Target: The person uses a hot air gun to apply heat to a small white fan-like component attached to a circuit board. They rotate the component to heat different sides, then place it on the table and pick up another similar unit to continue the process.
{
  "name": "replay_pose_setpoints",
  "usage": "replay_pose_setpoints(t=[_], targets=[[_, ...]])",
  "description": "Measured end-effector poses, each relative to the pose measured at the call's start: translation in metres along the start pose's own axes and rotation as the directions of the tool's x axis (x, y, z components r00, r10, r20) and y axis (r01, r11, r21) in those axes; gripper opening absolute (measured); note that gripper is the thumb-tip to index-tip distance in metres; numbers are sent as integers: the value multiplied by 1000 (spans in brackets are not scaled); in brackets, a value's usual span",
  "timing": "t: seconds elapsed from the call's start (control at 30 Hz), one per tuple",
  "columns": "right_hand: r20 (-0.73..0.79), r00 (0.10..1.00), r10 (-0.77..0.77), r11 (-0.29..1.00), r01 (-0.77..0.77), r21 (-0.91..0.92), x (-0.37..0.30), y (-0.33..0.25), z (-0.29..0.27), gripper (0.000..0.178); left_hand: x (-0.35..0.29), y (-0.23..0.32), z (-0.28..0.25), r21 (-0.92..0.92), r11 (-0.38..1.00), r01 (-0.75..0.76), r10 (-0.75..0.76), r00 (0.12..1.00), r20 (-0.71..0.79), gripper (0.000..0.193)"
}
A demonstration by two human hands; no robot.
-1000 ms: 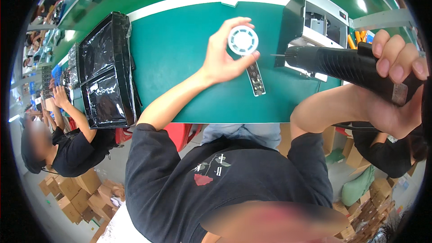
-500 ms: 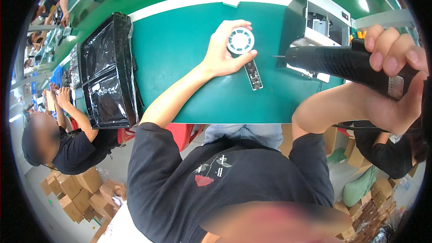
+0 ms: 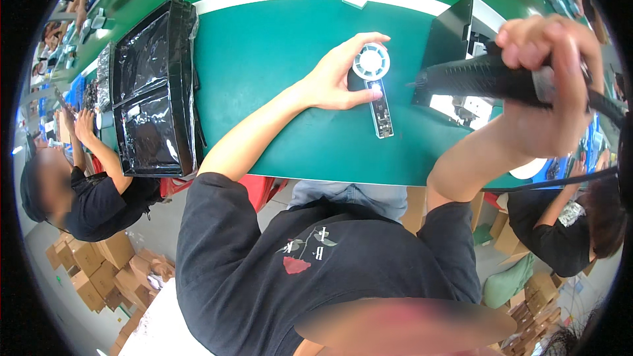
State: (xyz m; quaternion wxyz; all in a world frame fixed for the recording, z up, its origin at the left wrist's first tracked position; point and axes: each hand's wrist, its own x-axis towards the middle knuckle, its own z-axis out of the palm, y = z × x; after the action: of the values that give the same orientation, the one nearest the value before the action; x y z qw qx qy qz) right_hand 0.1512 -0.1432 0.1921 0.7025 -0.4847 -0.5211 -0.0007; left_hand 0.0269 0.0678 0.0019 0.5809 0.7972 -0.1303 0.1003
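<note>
My left hand [image 3: 337, 78] grips a small handheld fan with a round white head [image 3: 371, 61] between thumb and curled fingers. The fan's narrow body [image 3: 383, 118] points toward me, with a dark circuit board showing in it. A bright white spot shows beside my thumb tip. To the right, my right hand [image 3: 550, 69] is wrapped around a black electric screwdriver [image 3: 468, 79], held roughly level above the table. Its tip points left toward the fan and stays apart from it; the thin bit is blurred. A dark cord runs from the tool's rear.
A black plastic-lined tray [image 3: 153, 92] stands at the left of the green table [image 3: 277, 46]. Behind the screwdriver is a black-and-white metal machine [image 3: 452, 39]. Other people sit at left and right; cardboard boxes [image 3: 99, 264] lie on the floor.
The fan now sits a little farther right in the picture, and more of its board shows. My right hand and the screwdriver have shifted left. The whole view has moved slightly.
</note>
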Motion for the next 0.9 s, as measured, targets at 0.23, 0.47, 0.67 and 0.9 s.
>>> replay_pose_setpoints(t=[0.23,0.47,0.67,0.9], targets=[[-177,975,136,952,-178,-250,12,25,33,10,2,0,2,-7,1000,-8,8,1000,-5,94],[-222,953,204,934,-258,-247,15,45,48,8,1,2,4,-10,1000,24,-25,999,-44,93],[-183,957,226,932,-267,-244,15,46,46,7,-4,6,10,70,983,-168,175,977,-122,92],[-179,950,256,943,-287,-171,16,54,41,9,-16,29,45,314,760,-569,640,739,-211,87]])
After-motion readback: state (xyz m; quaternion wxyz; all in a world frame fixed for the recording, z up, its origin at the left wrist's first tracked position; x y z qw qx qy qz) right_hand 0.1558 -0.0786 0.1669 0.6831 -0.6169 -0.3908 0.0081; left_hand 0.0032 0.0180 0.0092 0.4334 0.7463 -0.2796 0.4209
